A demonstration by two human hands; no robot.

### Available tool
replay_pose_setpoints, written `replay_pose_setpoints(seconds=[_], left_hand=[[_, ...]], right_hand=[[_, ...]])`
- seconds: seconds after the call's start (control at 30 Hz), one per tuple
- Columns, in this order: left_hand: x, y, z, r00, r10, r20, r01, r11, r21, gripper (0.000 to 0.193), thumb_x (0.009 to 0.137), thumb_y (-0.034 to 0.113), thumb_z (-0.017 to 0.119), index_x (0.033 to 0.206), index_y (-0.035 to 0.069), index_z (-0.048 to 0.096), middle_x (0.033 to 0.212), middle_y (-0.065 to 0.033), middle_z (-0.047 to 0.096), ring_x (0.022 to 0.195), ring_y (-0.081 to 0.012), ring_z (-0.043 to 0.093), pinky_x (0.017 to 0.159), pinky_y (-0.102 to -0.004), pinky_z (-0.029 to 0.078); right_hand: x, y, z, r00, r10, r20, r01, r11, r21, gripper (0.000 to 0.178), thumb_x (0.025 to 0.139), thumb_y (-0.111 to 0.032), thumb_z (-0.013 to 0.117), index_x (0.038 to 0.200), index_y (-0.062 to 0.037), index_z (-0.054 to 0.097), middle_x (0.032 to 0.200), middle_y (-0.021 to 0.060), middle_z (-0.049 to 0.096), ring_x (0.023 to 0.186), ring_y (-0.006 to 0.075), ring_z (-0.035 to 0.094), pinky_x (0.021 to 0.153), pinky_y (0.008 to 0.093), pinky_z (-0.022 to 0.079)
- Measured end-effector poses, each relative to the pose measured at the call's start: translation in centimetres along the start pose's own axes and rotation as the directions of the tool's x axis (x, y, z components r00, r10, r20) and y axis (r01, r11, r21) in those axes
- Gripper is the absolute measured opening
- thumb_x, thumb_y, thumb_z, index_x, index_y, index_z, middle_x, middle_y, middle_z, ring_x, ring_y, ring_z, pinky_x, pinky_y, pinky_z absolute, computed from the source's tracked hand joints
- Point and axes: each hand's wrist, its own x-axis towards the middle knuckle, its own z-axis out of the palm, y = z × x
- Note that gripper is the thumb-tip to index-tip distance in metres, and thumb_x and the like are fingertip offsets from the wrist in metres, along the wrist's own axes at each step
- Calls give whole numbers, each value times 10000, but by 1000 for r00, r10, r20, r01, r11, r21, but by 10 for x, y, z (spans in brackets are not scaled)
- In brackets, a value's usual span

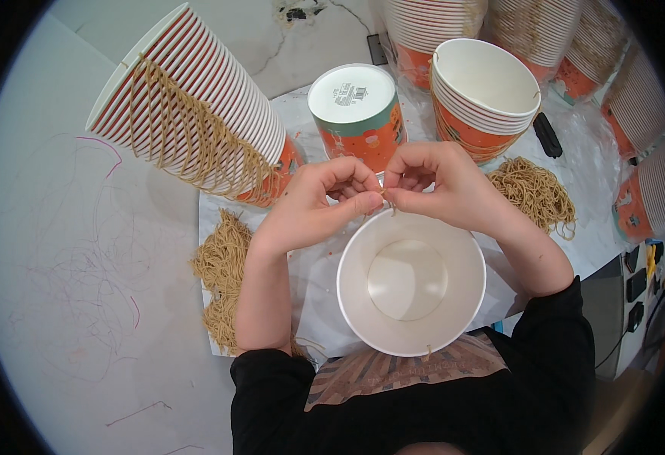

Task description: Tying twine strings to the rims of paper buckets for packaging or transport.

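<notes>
Right in front of me a white paper bucket (407,227) stands with its open mouth toward me. At its far rim my left hand (340,193) and my right hand (438,186) meet, both closed in a pinch on a short piece of tan cord (394,211). Most of that cord is hidden by my fingers. Another cord end (429,350) shows at the bucket's near rim. Beside my left forearm lies a bundle of loose tan cords (222,265). A second heap of cords (533,193) rests beyond my right forearm.
A tall nested stack of buckets (203,98) with cord handles leans at the left. Behind my hands stands an upside-down orange and green bucket (353,95). A shorter stack (484,80) and a black object (547,135) are at the right. Wrapped stacks (533,30) line the back right.
</notes>
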Motion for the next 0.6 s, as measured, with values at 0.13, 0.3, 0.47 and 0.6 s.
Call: replay_pose_setpoints(seconds=[0.13, 0.3, 0.47, 0.6], left_hand=[[1, 1, -3, 998, -58, 19, 56, 996, 73, 146, 961, 109, 730, 1042, 6, 664, 966, -19, 718, 877, -66, 669, 791, -240, 533], [0, -1, -2, 995, -96, 2, 96, 995, -7, 135, 969, 98, 718, 1050, 7, 660, 958, -15, 711, 874, -63, 664, 779, -232, 528], [0, 2, 1, 995, -87, -44, 88, 996, 17, 117, 978, 96, 710, 1042, 10, 661, 947, -4, 701, 862, -56, 653, 763, -220, 519], [0, 6, 5, 992, -63, -112, 77, 989, 128, 104, 974, 91, 714, 1029, 16, 666, 941, 10, 690, 835, -50, 629, 747, -219, 507]], right_hand=[[1, 4, -1, 1000, 2, -6, -2, 1000, -3, 84, 894, -75, 742, 928, -12, 698, 870, -18, 692, 789, 49, 658, 707, 223, 533], [4, 7, 0, 999, 22, 33, -28, 982, 186, 94, 921, -81, 741, 944, 4, 706, 873, -9, 703, 779, 35, 648, 703, 197, 524], [8, 12, 2, 998, 47, 34, -52, 980, 191, 117, 918, -100, 740, 937, 13, 715, 856, 9, 714, 765, 40, 646, 685, 208, 522], [10, 15, 1, 993, 66, 95, -91, 951, 294, 131, 903, -122, 738, 936, 3, 720, 845, 14, 715, 759, 45, 638, 680, 219, 513]])
